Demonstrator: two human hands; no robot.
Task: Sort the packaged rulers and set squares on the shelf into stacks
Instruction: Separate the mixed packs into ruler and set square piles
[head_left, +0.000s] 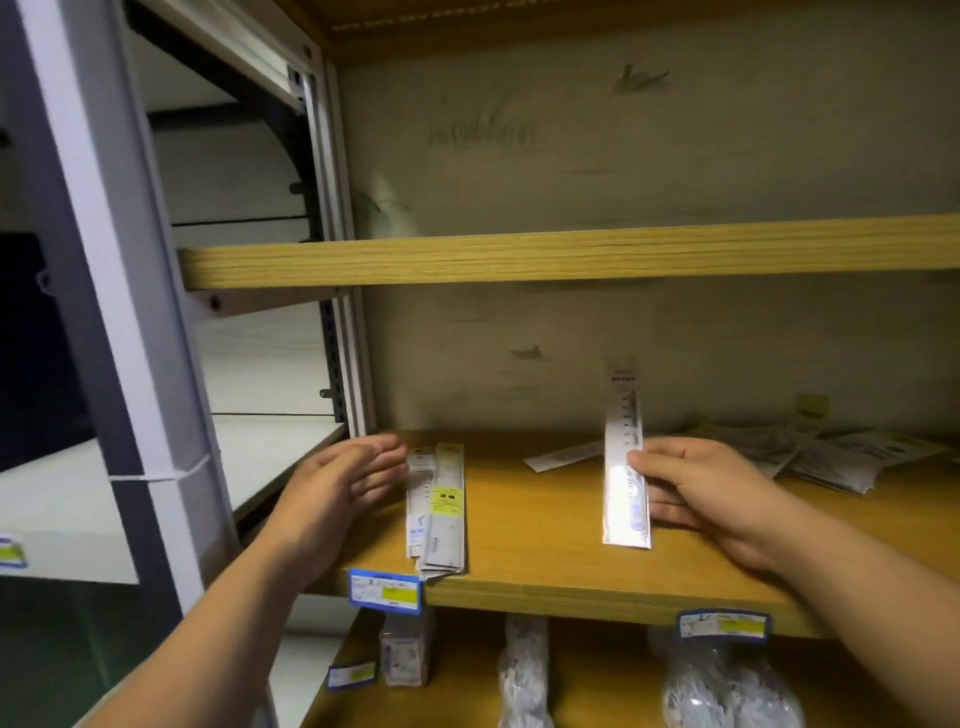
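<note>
Almost upright, a packaged ruler (625, 462) in a clear, glossy sleeve stands in the right hand (693, 491). The thumb presses on its front at about mid-length and the fingers curl behind it. Its printed header points up toward the back wall. Its lower end is close above the wooden shelf (545, 564); I cannot tell whether it touches the board.

Just behind the grip, toward the wall, a single ruler package (563, 456) lies flat on the shelf at a slant. Beyond the back of the gripping hand, further along the same board, a loose pile of packages (831, 452) is fanned out untidily. Their contents are too blurred to tell rulers from set squares.

Well off on the thumb side of the grip, a stack of packaged rulers (439, 512) lies lengthwise near the shelf's end, and the top one carries a yellow sticker. The left hand (340, 483) is beside that stack with fingers straight and together, palm facing it and holding nothing. The fingertips are blurred, so contact with the stack cannot be judged.

Below the grip, two blue-framed price labels (384, 588) hang on the shelf's front edge. Under them, on the next board down, are clear bags (727, 686) of pale goods and a small box (405, 653). Above the grip runs another wooden shelf board (519, 257), and a white metal upright (345, 260) closes the unit beyond the left hand.
</note>
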